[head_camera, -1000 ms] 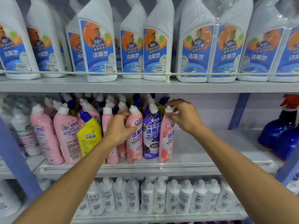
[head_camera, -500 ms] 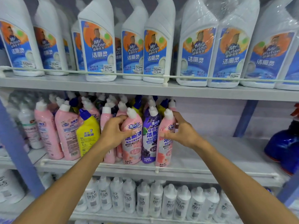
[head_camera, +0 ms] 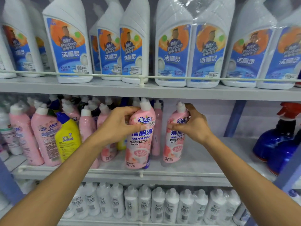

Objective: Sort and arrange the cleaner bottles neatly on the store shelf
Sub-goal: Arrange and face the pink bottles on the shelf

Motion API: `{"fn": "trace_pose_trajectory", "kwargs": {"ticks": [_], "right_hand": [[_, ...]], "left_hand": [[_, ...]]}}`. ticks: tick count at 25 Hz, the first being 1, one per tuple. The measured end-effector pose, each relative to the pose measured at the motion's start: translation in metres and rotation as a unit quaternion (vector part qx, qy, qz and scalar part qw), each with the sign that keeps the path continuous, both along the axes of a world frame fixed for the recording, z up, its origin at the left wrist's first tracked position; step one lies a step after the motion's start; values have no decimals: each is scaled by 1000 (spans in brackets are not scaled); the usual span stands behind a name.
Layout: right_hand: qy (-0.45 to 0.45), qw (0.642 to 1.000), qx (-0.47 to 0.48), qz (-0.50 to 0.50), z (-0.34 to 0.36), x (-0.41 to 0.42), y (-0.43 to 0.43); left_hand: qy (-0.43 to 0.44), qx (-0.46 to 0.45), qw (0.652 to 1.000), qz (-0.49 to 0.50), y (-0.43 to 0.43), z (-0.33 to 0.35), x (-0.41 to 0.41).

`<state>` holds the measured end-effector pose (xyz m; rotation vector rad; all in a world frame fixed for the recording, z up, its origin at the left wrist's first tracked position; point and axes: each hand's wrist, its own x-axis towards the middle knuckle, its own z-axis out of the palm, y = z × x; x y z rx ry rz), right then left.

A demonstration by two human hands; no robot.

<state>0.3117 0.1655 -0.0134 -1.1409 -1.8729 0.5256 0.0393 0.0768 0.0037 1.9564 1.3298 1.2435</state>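
Note:
On the middle shelf (head_camera: 195, 163) my left hand (head_camera: 118, 124) grips the neck of a pink cleaner bottle (head_camera: 140, 144) with a white cap, held at the shelf front and slightly tilted. A purple bottle peeks out behind its base. My right hand (head_camera: 193, 126) grips the upper part of a second pink cleaner bottle (head_camera: 174, 144), which stands upright a little to the right, apart from the first. To the left crowd more pink bottles (head_camera: 44, 137) and a yellow bottle (head_camera: 67, 137) with a blue cap.
Large white Mr Puton bottles (head_camera: 70, 51) fill the top shelf behind a rail. Small white bottles (head_camera: 145, 203) line the bottom shelf. Blue spray bottles (head_camera: 276, 144) with red triggers stand at the right of the middle shelf, with bare shelf between them and my right hand.
My right hand has carried its pink bottle to the right, opening a gap. My left hand has pulled the other pink bottle forward in front of the purple one. The camera moved closer.

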Motion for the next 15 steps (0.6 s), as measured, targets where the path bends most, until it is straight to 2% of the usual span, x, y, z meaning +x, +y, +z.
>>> {"fn": "trace_pose_trajectory", "kwargs": {"ticks": [11,13,15], "right_hand": [[-36,991,3,-126,-32,136,29],[-31,992,20,-117,-45,149,37],[-5,996,-3,-87,-67,162,42]], "left_hand": [[-81,-39,995,-34,108,-70,164],[-101,-52,993,-37,118,-78,177],[-102,-77,991,-30,123,-94,180]]}}
